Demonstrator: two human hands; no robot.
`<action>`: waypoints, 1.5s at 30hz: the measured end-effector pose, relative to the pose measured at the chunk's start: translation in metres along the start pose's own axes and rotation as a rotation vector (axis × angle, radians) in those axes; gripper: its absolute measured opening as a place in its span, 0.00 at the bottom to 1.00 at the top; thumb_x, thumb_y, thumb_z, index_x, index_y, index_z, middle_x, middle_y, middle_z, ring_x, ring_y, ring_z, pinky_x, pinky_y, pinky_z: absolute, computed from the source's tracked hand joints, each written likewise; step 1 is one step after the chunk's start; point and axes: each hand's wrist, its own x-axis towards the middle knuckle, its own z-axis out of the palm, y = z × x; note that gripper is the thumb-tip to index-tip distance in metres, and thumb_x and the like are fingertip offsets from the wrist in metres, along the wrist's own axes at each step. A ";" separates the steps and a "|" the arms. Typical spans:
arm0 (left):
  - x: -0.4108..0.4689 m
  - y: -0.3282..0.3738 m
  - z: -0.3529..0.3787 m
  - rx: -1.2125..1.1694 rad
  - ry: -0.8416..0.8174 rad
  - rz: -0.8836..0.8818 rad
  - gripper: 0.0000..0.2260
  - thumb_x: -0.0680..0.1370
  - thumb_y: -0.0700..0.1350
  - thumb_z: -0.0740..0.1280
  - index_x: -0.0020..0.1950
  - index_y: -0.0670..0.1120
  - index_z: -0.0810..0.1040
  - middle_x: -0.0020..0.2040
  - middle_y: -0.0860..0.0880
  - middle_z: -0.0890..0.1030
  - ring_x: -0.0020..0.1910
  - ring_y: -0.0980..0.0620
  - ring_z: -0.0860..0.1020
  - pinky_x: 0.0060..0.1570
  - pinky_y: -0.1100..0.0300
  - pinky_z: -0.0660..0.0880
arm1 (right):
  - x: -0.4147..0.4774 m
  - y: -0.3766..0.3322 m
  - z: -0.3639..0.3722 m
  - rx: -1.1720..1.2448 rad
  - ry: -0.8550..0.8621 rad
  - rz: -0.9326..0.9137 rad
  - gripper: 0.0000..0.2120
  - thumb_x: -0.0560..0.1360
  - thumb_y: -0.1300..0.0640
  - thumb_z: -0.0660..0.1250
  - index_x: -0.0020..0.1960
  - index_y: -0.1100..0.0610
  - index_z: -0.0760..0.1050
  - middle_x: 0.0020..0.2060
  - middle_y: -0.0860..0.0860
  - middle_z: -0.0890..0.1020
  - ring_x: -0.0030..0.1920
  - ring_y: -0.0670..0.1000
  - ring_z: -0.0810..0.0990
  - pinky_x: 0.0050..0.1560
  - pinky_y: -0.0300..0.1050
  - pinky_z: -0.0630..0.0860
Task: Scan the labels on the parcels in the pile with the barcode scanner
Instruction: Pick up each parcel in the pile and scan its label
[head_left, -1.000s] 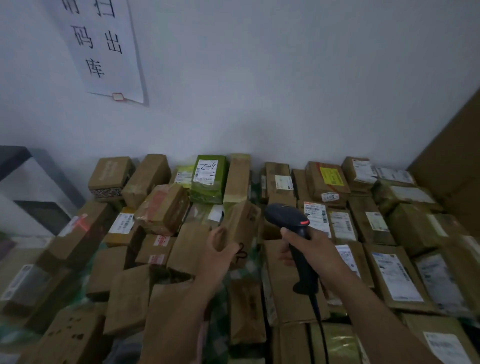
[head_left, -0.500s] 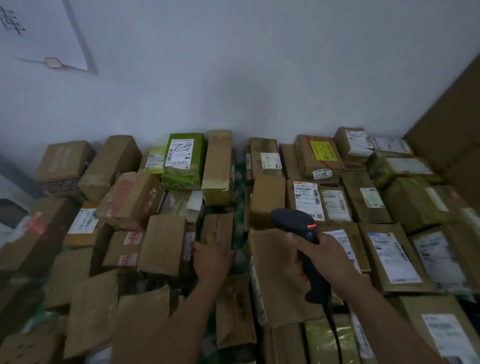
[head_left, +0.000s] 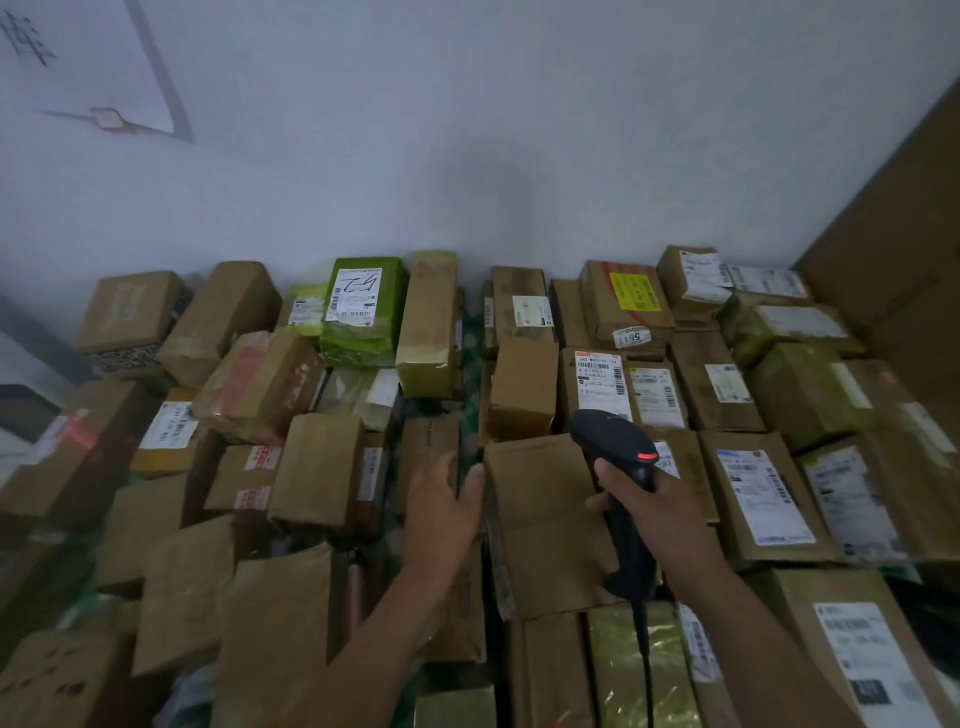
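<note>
Parcels (head_left: 260, 384) in brown cardboard, heaped tight against a white wall (head_left: 519, 130), many with white labels (head_left: 766, 493) facing up. Right hand (head_left: 662, 514) clenched round the grip of a black barcode scanner (head_left: 612, 439), red light (head_left: 647, 456) glowing on top, head aimed toward a labelled parcel (head_left: 597, 382) just beyond, cable (head_left: 644, 654) trailing down toward the camera. Left hand (head_left: 441, 512) released, fingers straight, lying flat on the pile, thumb touching the left edge of a plain brown parcel (head_left: 540, 525) beside the scanner. Green parcel (head_left: 361, 312) with a handwritten label near the wall. Paper sheet (head_left: 78, 57) on the wall upper left; large cardboard panel (head_left: 893, 249) standing at right.
</note>
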 end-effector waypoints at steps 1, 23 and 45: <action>-0.009 0.005 0.002 -0.031 -0.080 -0.019 0.19 0.80 0.57 0.63 0.65 0.47 0.74 0.61 0.52 0.76 0.57 0.55 0.76 0.57 0.62 0.74 | -0.001 0.002 -0.002 0.014 0.007 0.008 0.13 0.76 0.47 0.68 0.46 0.57 0.80 0.36 0.49 0.86 0.42 0.50 0.81 0.39 0.42 0.73; -0.022 0.003 -0.007 -0.646 -0.240 -0.165 0.47 0.63 0.58 0.79 0.76 0.63 0.58 0.67 0.51 0.73 0.61 0.47 0.76 0.59 0.43 0.77 | -0.032 -0.019 0.004 0.204 -0.097 -0.059 0.11 0.76 0.50 0.69 0.51 0.58 0.80 0.41 0.55 0.87 0.51 0.58 0.84 0.58 0.53 0.78; 0.086 -0.054 -0.041 -0.135 -0.091 -0.095 0.30 0.81 0.52 0.63 0.80 0.49 0.55 0.75 0.43 0.67 0.70 0.42 0.69 0.69 0.45 0.68 | 0.010 -0.087 0.071 0.055 -0.133 -0.146 0.06 0.78 0.53 0.68 0.48 0.55 0.75 0.43 0.61 0.84 0.29 0.51 0.80 0.30 0.41 0.78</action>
